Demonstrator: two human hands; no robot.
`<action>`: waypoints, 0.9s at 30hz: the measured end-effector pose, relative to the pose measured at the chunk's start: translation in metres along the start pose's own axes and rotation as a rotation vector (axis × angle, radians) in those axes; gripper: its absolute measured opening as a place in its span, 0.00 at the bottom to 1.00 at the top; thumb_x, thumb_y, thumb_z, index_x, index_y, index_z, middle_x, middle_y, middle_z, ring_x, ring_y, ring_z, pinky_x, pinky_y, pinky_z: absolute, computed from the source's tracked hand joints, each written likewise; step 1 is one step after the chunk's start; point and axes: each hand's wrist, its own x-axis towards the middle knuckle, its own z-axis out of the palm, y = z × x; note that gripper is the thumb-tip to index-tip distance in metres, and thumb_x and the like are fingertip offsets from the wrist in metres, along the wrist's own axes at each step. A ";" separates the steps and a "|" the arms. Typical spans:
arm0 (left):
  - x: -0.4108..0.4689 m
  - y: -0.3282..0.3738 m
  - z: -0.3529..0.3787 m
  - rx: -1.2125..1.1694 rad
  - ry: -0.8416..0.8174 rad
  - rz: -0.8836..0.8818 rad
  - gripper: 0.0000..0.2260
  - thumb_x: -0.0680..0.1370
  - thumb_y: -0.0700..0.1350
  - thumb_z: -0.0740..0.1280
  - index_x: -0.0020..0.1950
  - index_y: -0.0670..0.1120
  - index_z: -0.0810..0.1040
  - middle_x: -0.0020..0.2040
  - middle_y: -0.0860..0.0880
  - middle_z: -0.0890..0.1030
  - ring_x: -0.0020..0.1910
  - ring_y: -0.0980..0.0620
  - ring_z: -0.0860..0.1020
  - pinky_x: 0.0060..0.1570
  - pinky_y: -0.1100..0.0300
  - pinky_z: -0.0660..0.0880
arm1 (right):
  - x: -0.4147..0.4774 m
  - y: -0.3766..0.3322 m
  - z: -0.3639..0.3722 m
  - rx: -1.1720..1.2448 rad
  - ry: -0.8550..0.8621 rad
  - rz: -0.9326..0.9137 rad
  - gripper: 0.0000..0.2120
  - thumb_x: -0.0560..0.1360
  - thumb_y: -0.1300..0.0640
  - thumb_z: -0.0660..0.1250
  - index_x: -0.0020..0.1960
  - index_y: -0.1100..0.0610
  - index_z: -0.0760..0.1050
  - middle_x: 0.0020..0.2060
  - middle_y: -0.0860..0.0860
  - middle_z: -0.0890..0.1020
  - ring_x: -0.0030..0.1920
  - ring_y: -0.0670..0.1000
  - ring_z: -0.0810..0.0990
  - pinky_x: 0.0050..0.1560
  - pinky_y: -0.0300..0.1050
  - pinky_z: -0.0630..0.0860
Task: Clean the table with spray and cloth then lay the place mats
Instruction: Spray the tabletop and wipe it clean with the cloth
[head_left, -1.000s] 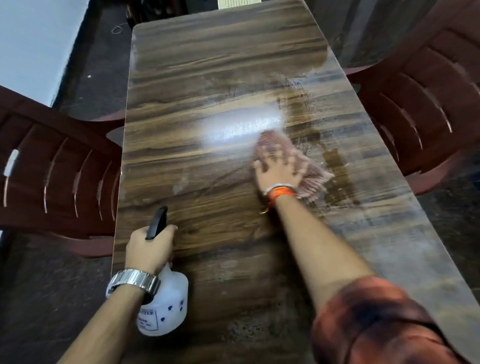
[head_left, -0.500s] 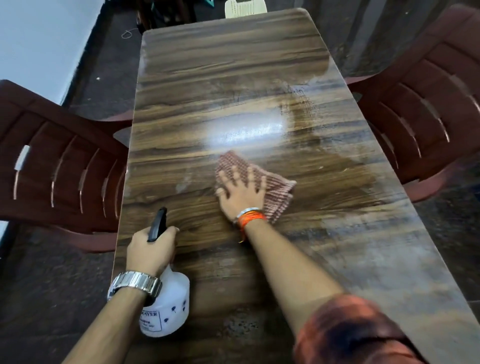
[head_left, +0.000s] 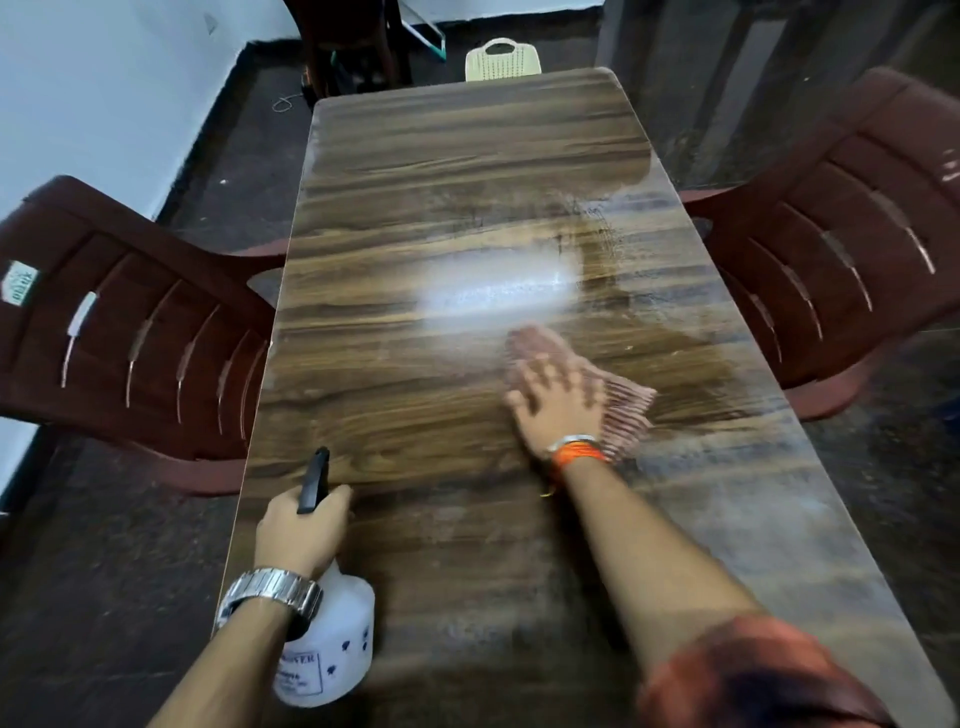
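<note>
Head view looks down the long wood-grain tabletop, with my two hands over its near half. My left hand is wrapped around the neck of the white spray bottle, whose black trigger sticks up past my knuckles; the bottle sits at the near left edge of the tabletop, though I cannot tell whether its base is touching. A metal watch is on that wrist. My right hand lies flat with fingers spread, pressing down on the reddish cloth around the middle of the tabletop, slightly right of centre; both are blurred. An orange band circles that wrist. A bright glare patch sits just beyond the cloth, and the surface to its right looks wet and streaky. One dark red plastic chair stands at the left side, another red chair at the right
</note>
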 end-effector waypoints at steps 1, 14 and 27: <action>-0.002 -0.002 0.002 -0.010 0.008 0.003 0.12 0.73 0.49 0.69 0.40 0.41 0.84 0.39 0.42 0.85 0.42 0.41 0.81 0.42 0.53 0.73 | -0.006 0.037 -0.008 0.010 0.041 0.157 0.26 0.78 0.35 0.48 0.74 0.34 0.52 0.77 0.41 0.53 0.77 0.54 0.47 0.72 0.64 0.43; -0.063 -0.042 -0.020 -0.047 0.039 0.053 0.15 0.69 0.52 0.68 0.39 0.40 0.84 0.38 0.41 0.85 0.42 0.39 0.81 0.47 0.51 0.76 | -0.150 -0.082 0.049 -0.024 -0.145 -0.313 0.26 0.77 0.39 0.50 0.75 0.38 0.55 0.77 0.44 0.56 0.77 0.59 0.48 0.71 0.64 0.36; -0.098 -0.118 -0.069 -0.031 -0.116 0.101 0.15 0.70 0.51 0.70 0.40 0.38 0.84 0.36 0.42 0.85 0.36 0.41 0.82 0.37 0.54 0.75 | -0.243 0.009 0.048 -0.018 0.079 0.175 0.26 0.77 0.36 0.49 0.74 0.36 0.56 0.76 0.42 0.58 0.75 0.56 0.55 0.71 0.62 0.46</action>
